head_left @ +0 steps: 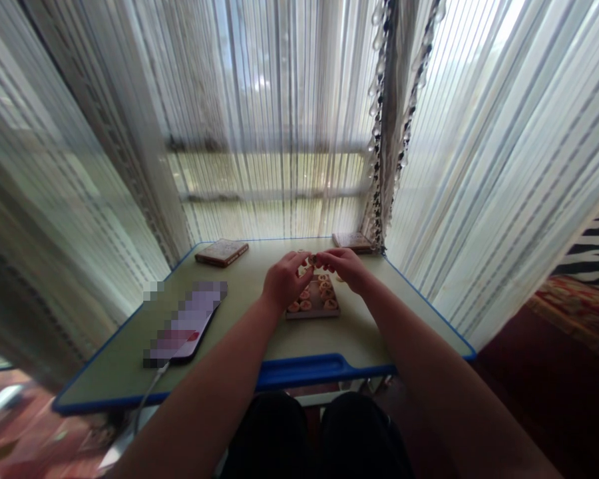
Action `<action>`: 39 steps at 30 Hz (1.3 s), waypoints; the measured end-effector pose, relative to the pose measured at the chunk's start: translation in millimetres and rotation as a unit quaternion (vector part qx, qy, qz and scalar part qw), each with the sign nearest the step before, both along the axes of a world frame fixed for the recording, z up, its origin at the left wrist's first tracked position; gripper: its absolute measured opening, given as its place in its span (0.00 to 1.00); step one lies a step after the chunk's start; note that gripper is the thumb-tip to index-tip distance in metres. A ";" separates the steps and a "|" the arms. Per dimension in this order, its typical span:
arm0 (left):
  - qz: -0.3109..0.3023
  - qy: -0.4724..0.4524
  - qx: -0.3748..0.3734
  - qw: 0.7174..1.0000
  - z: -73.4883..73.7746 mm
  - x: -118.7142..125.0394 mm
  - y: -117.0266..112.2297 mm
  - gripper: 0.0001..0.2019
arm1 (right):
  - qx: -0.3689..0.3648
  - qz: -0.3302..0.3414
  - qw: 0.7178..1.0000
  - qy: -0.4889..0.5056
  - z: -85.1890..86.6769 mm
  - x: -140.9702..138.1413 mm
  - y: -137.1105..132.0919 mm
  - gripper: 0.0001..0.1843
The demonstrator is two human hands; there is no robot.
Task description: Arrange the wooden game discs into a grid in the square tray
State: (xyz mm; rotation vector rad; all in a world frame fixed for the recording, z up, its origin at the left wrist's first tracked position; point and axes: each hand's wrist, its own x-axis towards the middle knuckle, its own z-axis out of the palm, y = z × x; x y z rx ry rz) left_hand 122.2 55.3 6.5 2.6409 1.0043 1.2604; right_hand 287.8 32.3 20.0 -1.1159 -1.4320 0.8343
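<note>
A small wooden board (313, 307) with several round wooden pieces on it lies in the middle of the pale green table (239, 286). My left hand (283, 279) and my right hand (343, 265) meet above the board's far edge. Their fingertips pinch one small round piece (312, 258) between them. Both hands hide the far part of the board.
A phone (187, 326) with a cable lies on the table's left side. One flat wooden box (221, 251) sits at the back left, another (353, 241) at the back right. Sheer curtains (279, 120) surround the table on three sides. The near edge has a blue rim (304, 369).
</note>
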 end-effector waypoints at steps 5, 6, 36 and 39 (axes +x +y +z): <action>-0.022 0.002 -0.026 0.999 -2.6 1.3 4.1 0.17 | -0.015 -0.004 1.000 -0.020 -6.0 3.8 4.2 0.16; -0.024 0.004 -0.031 0.999 -3.1 1.3 4.8 0.17 | -0.019 -0.008 0.999 -0.028 -7.2 4.3 4.8 0.16; -0.061 -0.135 -0.191 0.970 -13.0 6.1 21.6 0.15 | 0.165 -0.061 0.949 -0.261 -22.8 -2.3 8.2 0.12; -0.082 -0.149 -0.202 0.965 -14.5 6.7 23.3 0.16 | 0.194 -0.068 0.938 -0.277 -19.8 -2.4 5.6 0.10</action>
